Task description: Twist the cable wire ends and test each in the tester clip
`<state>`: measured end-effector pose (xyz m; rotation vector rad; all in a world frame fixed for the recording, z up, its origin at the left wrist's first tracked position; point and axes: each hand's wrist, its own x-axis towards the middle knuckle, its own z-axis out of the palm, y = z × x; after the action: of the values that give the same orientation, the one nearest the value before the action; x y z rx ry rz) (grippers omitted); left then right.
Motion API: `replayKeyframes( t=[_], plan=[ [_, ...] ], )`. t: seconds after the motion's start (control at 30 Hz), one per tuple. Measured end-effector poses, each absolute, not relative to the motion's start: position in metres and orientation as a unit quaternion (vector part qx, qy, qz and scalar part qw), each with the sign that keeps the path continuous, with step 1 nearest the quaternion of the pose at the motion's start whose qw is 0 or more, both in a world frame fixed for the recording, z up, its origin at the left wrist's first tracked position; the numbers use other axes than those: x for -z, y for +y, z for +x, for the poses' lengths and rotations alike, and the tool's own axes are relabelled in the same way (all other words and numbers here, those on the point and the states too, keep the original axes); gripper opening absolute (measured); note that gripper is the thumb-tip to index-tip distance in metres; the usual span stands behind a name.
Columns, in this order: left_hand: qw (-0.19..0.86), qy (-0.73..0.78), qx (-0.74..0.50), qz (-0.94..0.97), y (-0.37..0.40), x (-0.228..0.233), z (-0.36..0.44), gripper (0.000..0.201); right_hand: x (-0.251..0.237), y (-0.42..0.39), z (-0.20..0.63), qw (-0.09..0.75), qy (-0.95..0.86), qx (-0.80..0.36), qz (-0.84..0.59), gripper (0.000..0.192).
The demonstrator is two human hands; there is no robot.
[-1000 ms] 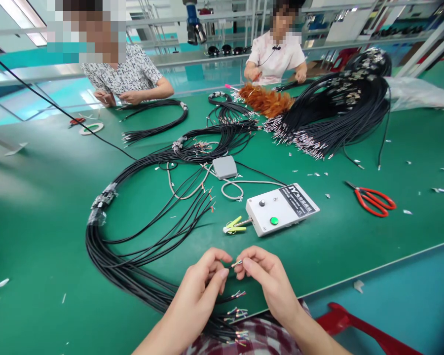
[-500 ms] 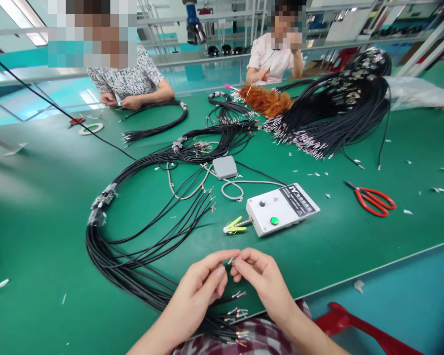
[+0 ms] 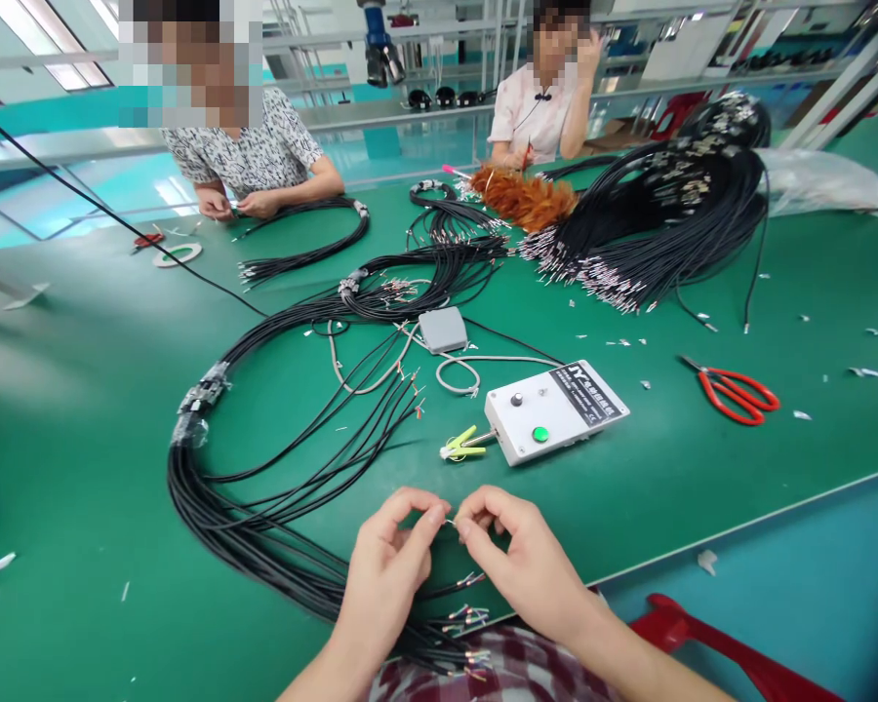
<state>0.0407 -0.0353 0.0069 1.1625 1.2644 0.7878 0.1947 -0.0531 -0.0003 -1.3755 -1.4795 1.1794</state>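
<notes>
"What has moved?"
"The left hand's (image 3: 389,561) index finger, stretched toward the right hand (image 3: 516,546) half a second ago, now meets its thumb."
"And the wire?"
"A thin, pale wire end (image 3: 450,522), mostly hidden, between both hands' pinching fingertips, over the table's near edge. Forearms reach in from below."
"Beyond?"
"Green tabletop (image 3: 665,487), curved black cable bundle (image 3: 182,487) at left, white JY-labelled box (image 3: 534,409); across, a co-worker in a patterned top (image 3: 267,141), another in pale pink (image 3: 512,117); metal shelving (image 3: 439,49) behind."

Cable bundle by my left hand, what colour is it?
The cable bundle is mostly black, clearest in the head view.
</notes>
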Motion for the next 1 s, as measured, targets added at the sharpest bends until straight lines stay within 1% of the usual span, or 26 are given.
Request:
replayKeyframes(
  t=[0.1,0.17,0.23,0.27,0.3,0.33,0.37,0.43,0.53,0.6,0.63,0.7,0.77,0.8,0.83,0.9,0.93,1.0],
  plan=[
    [0.483,0.527,-0.348,0.606,-0.038,-0.002,0.040,0.020,-0.001,-0.052,0.205,0.358,-0.640,-0.405,-0.547,0.012],
    [0.480,0.518,-0.334,0.624,-0.038,0.000,0.039,0.021,-0.001,-0.052,0.213,0.339,-0.668,-0.376,-0.546,0.013],
    [0.510,0.519,-0.322,0.606,-0.036,0.002,0.039,0.022,-0.001,-0.051,0.218,0.331,-0.688,-0.341,-0.549,0.010],
    [0.521,0.520,-0.318,0.597,-0.035,0.003,0.039,0.023,-0.001,-0.050,0.220,0.330,-0.702,-0.308,-0.551,0.005],
    [0.525,0.520,-0.316,0.595,-0.034,0.003,0.039,0.023,-0.001,-0.050,0.220,0.328,-0.721,-0.266,-0.549,0.005],
    [0.522,0.520,-0.313,0.600,-0.033,0.003,0.039,0.023,-0.001,-0.048,0.219,0.322,-0.746,-0.218,-0.541,0.012],
    [0.511,0.517,-0.310,0.613,-0.032,0.003,0.039,0.023,-0.001,-0.047,0.218,0.311,-0.774,-0.169,-0.526,0.015],
    [0.474,0.502,-0.302,0.657,-0.030,0.002,0.039,0.024,-0.002,-0.042,0.215,0.278,-0.827,-0.086,-0.482,0.010],
    [0.415,0.473,-0.299,0.718,-0.025,-0.001,0.038,0.025,-0.004,-0.030,0.218,0.247,-0.868,-0.018,-0.430,0.021],
    [0.398,0.482,-0.309,0.717,-0.020,-0.001,0.036,0.023,-0.007,-0.021,0.225,0.250,-0.870,0.012,-0.425,0.018],
    [0.404,0.496,-0.316,0.701,-0.017,-0.001,0.035,0.022,-0.008,-0.016,0.228,0.251,-0.866,0.026,-0.432,0.014],
    [0.447,0.522,-0.328,0.648,-0.009,0.002,0.034,0.020,-0.011,-0.004,0.233,0.241,-0.859,0.053,-0.449,0.005],
    [0.502,0.532,-0.341,0.590,-0.001,0.004,0.033,0.020,-0.011,0.007,0.234,0.199,-0.862,0.072,-0.460,0.018],
    [0.521,0.532,-0.348,0.570,0.003,0.005,0.033,0.021,-0.010,0.013,0.233,0.173,-0.866,0.077,-0.463,0.022],
    [0.532,0.532,-0.353,0.556,0.006,0.006,0.033,0.022,-0.009,0.018,0.232,0.150,-0.869,0.080,-0.464,0.021],
    [0.538,0.532,-0.359,0.546,0.011,0.008,0.035,0.023,-0.007,0.026,0.229,0.118,-0.873,0.080,-0.466,0.013],
    [0.538,0.533,-0.359,0.546,0.013,0.009,0.036,0.024,-0.006,0.029,0.228,0.112,-0.875,0.077,-0.465,0.010],
    [0.535,0.536,-0.363,0.543,0.016,0.010,0.038,0.023,-0.006,0.033,0.228,0.106,-0.877,0.072,-0.462,0.010]
  ],
)
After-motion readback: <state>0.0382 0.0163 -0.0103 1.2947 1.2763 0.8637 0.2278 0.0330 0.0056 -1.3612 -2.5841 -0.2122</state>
